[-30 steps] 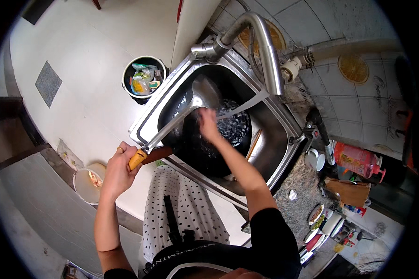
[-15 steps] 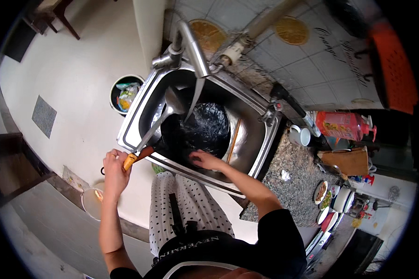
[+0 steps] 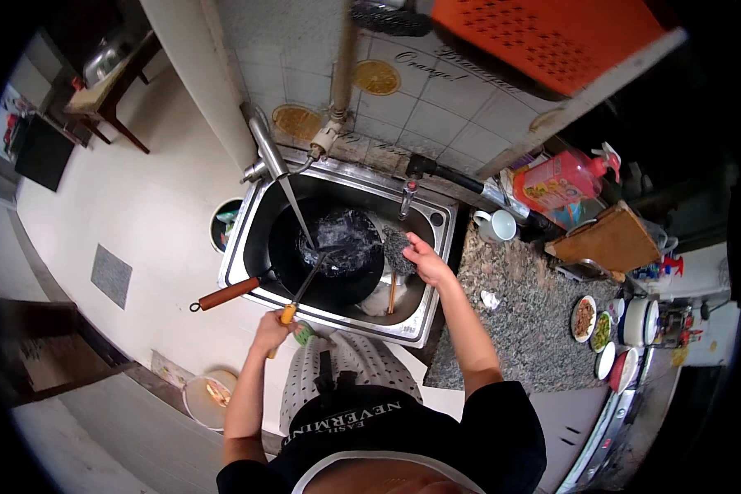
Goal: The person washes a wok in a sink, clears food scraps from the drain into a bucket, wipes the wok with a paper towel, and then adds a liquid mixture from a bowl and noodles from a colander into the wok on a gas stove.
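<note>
A metal wok turner (image 3: 309, 280) with an orange grip is closed in my left hand (image 3: 270, 333) at the sink's near edge. Its head dips into the water in a black wok (image 3: 337, 286), which lies in the steel sink (image 3: 414, 331), its wooden handle sticking out over the left rim. From the faucet (image 3: 268, 151) a stream runs into the wok. My right hand (image 3: 425, 260), fingers closed, grips a dark grey scouring pad (image 3: 398, 250) above the wok's right side. Below it a thin wooden stick (image 3: 392, 295) and a pale crumpled thing (image 3: 374, 303) lie in the sink.
On the granite counter (image 3: 502, 346) to the right are a white mug (image 3: 496, 226), a pink pump bottle (image 3: 558, 181) and small dishes of food (image 3: 583, 319). A second tap (image 3: 409, 198) overhangs the sink's far right. Bins (image 3: 225, 225) stand on the floor at left.
My right hand has come up out of the wok with the scouring pad. The turner's head has swung down into the water from above the wok's left side. The view has turned.
</note>
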The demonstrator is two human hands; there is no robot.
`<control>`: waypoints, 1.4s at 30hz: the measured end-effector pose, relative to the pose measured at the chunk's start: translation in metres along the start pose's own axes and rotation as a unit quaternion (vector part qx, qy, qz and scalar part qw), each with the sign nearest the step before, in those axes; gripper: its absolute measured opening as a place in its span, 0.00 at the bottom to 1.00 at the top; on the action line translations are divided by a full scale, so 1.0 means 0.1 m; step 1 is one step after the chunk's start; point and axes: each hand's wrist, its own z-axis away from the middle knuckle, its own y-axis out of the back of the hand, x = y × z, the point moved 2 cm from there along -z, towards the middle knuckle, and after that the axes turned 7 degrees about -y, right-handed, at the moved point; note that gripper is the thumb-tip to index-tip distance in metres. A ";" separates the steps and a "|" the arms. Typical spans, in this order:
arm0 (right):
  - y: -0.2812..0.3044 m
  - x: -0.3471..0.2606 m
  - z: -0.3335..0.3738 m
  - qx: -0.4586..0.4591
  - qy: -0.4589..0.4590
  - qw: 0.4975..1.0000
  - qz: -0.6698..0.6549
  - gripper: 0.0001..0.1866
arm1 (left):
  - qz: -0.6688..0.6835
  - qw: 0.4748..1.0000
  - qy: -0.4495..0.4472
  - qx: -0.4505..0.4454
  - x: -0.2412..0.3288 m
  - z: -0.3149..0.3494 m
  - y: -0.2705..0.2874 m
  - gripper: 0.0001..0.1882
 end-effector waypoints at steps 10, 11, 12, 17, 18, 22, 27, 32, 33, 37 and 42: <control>0.31 0.89 0.29 0.132 -0.010 0.983 0.127 0.08 | 0.790 0.481 0.347 -0.155 0.08 -0.28 -0.57 0.12; 0.31 0.79 0.40 0.120 -0.024 0.986 0.115 0.11 | 0.804 0.458 0.337 -0.175 0.13 -0.28 -0.60 0.13; 0.25 0.69 0.51 0.128 0.010 0.986 0.110 0.13 | 0.788 0.499 0.322 -0.164 0.15 -0.26 -0.60 0.13; 0.19 0.56 0.61 0.087 -0.074 0.990 0.084 0.23 | 0.723 0.566 0.371 -0.139 0.31 -0.21 -0.95 0.15; 0.22 0.53 0.68 0.084 -0.077 0.993 -0.012 0.24 | 0.714 0.566 0.385 -0.146 0.32 -0.20 -0.99 0.14; 0.65 0.49 0.54 0.094 0.020 0.956 -0.277 0.24 | 0.757 0.513 0.379 -0.144 0.46 -0.20 -0.94 0.12; 1.06 -1.12 0.83 0.188 0.330 0.902 -0.206 0.23 | 0.753 0.556 0.334 -0.108 0.48 -0.10 -0.77 0.11; 1.58 -2.38 0.85 0.473 0.495 0.713 0.149 0.15 | 0.746 0.589 0.307 -0.052 0.51 -0.13 -0.81 0.13; 1.66 -2.52 0.76 0.518 0.516 0.656 0.187 0.17 | 0.746 0.586 0.312 -0.043 0.47 -0.17 -0.82 0.14; 1.81 -2.59 0.44 0.489 0.399 0.731 0.260 0.22 | 0.745 0.588 0.303 -0.082 0.40 -0.27 -0.88 0.16; 1.06 -1.81 0.71 0.409 0.457 0.786 0.073 0.13 | 0.680 0.661 0.313 -0.045 0.12 -0.37 -0.97 0.18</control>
